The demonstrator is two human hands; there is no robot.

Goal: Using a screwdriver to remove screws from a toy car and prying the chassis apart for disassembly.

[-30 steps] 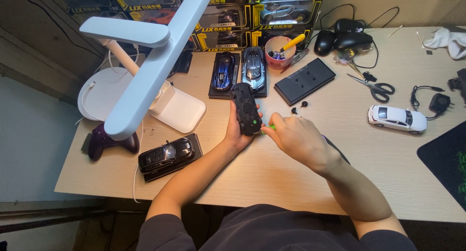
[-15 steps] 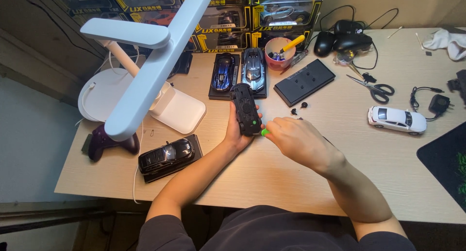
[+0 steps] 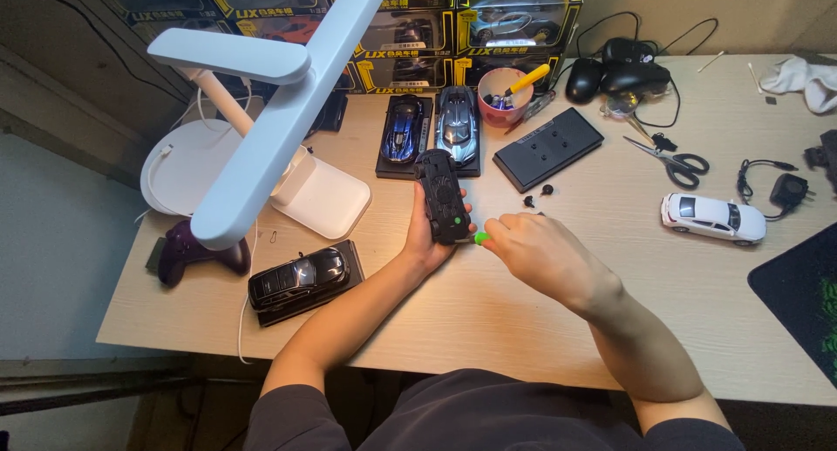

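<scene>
My left hand [image 3: 425,239] grips a black model car [image 3: 442,195] turned upside down, its underside facing up, held just above the wooden table [image 3: 488,320]. My right hand [image 3: 534,252] is closed around a small green-tipped screwdriver [image 3: 480,238], whose tip meets the near end of the car's underside. Two small black screws or parts [image 3: 537,194] lie on the table just beyond my right hand.
A white desk lamp [image 3: 270,128] stands at left. Model cars on black bases: blue [image 3: 403,133], silver [image 3: 458,124], black [image 3: 301,275]. Also a loose black base [image 3: 547,147], white car [image 3: 712,217], scissors [image 3: 671,158], pink cup [image 3: 507,97], purple controller [image 3: 187,250], boxed cars behind.
My right hand has shifted slightly along the near end of the car with the screwdriver; the left hand keeps the car in nearly the same place.
</scene>
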